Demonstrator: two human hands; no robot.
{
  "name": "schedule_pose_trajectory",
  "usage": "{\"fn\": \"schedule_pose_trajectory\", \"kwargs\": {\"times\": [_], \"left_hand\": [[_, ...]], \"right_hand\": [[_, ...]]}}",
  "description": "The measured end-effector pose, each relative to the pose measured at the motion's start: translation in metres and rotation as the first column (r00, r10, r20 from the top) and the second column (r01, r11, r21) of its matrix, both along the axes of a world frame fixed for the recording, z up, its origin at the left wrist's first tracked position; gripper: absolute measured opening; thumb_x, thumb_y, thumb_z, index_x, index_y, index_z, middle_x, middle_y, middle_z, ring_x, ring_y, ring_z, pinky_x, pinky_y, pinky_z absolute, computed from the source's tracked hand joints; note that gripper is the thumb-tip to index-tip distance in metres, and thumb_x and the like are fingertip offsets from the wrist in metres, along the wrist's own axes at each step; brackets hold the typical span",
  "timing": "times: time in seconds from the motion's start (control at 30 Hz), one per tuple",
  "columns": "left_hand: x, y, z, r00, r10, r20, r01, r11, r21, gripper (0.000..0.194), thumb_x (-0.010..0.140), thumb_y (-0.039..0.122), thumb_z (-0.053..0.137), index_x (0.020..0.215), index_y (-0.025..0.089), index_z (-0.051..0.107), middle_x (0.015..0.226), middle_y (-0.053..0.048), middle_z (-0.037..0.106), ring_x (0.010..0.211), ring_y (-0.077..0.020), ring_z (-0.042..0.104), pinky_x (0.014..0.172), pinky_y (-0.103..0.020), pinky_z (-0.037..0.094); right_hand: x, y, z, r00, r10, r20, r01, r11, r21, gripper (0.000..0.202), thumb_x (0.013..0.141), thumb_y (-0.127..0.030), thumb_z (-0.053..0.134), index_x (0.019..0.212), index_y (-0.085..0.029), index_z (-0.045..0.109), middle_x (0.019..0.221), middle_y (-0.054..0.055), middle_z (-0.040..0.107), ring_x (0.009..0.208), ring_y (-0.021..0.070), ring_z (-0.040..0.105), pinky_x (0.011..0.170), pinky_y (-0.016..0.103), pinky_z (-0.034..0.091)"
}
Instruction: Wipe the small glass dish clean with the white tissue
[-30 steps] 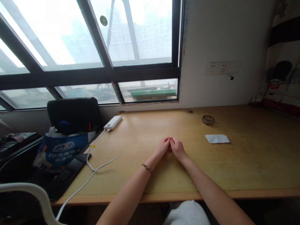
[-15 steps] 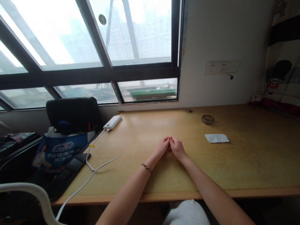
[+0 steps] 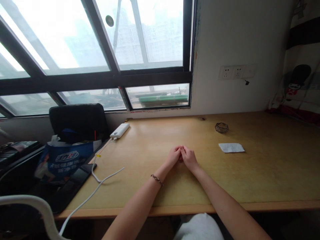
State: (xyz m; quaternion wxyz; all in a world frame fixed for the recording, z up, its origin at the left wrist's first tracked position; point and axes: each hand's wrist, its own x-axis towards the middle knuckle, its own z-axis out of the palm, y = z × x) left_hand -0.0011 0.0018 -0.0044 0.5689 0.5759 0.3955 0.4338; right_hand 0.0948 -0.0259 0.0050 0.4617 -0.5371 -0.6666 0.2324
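My left hand point(image 3: 173, 156) and my right hand point(image 3: 189, 158) rest together over the middle of the wooden desk point(image 3: 145, 140). Their thumbs meet at the top, and the fingers curl inward below, pressed against each other. Anything between the palms is hidden. A braided bracelet point(image 3: 157, 180) circles my left wrist. To the right of my hands lies a white piece of paper point(image 3: 231, 147), with a round dark-rimmed glass dish point(image 3: 221, 127) behind it.
At the desk's left edge is a white power bank point(image 3: 120, 131) with a white cable point(image 3: 101, 182) trailing forward. A blue bag point(image 3: 66, 161) sits beside a black chair point(image 3: 78, 121) on the left. Wall sockets point(image 3: 232, 72) are at the back.
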Motion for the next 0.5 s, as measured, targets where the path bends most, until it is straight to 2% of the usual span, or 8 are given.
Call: {"fn": "schedule_pose_trajectory", "kwargs": {"times": [0.5], "left_hand": [[-0.0011, -0.0009, -0.0009, 1.0, -0.001, -0.006, 0.001, 1.0, 0.024, 0.027, 0.073, 0.038, 0.045, 0.06, 0.014, 0.047, 0.041, 0.005, 0.04, 0.036, -0.0057, 0.036, 0.036, -0.017, 0.027]], "right_hand": [[-0.0002, -0.0027, 0.0032, 1.0, -0.003, 0.0, 0.003, 1.0, -0.027, 0.038, 0.085, -0.042, 0.027, 0.07, -0.018, 0.051, 0.056, 0.002, 0.057, 0.051, 0.0118, 0.053, 0.049, 0.019, 0.035]]}}
